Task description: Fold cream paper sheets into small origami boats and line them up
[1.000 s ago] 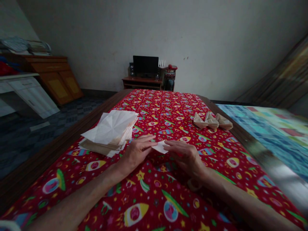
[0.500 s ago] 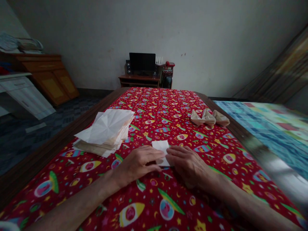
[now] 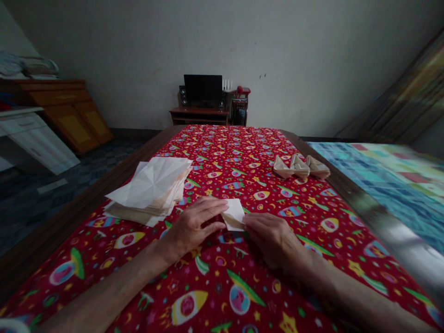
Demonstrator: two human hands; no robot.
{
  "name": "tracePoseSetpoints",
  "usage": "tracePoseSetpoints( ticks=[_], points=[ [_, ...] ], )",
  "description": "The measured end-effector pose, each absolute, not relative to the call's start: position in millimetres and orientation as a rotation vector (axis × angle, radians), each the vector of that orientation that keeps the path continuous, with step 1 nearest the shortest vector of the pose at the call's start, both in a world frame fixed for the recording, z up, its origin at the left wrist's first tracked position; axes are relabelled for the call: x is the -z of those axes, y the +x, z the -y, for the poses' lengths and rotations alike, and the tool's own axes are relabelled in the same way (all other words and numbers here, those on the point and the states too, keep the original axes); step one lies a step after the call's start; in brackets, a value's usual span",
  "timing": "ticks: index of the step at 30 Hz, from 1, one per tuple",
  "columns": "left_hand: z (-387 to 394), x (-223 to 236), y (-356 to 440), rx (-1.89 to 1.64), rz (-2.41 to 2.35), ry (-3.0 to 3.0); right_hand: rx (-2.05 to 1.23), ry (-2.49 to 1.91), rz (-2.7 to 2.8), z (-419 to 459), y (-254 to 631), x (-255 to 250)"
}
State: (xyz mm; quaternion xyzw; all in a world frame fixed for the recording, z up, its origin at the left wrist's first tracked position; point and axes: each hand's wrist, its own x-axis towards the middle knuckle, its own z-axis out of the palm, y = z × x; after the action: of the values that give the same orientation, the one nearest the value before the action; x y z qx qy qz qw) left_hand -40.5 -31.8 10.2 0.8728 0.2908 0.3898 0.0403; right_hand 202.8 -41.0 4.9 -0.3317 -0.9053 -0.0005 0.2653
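Observation:
A small folded piece of white paper [image 3: 234,215] lies on the red patterned tablecloth [image 3: 222,277], slightly turned, between my two hands. My left hand [image 3: 194,222] grips its left side, fingers at the upper left edge and thumb lower down. At the lower right corner, the closed fingers of my right hand [image 3: 272,233] hold the paper; their tips are partly hidden. Left of my left hand rests a loose stack of creased white and tan paper sheets [image 3: 152,185]. Farther off on the right sit several folded tan paper pieces [image 3: 300,167] in a row.
The cloth covers a long table with a dark wooden edge [image 3: 114,180]. A bed with a blue patchwork cover [image 3: 374,185] stands along the right. Beyond the table are a monitor [image 3: 203,89] on a small desk and a wooden cabinet [image 3: 74,113].
The folded paper has turned a little and moved slightly away from me. My left hand has shifted up and left, uncovering more of the paper; my right hand has slid toward its lower right corner.

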Motion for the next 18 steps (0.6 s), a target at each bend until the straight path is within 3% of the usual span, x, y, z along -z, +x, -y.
tracePoseSetpoints(
  ticks=[10, 18],
  points=[
    [42, -13, -32, -1.083, -0.956, 2.823, -0.617, -1.264, 1.991, 33, 205, -11],
    [46, -17, -27, -0.971, -0.966, 3.005, -0.636, -1.239, 2.006, 34, 205, -9]
  ],
)
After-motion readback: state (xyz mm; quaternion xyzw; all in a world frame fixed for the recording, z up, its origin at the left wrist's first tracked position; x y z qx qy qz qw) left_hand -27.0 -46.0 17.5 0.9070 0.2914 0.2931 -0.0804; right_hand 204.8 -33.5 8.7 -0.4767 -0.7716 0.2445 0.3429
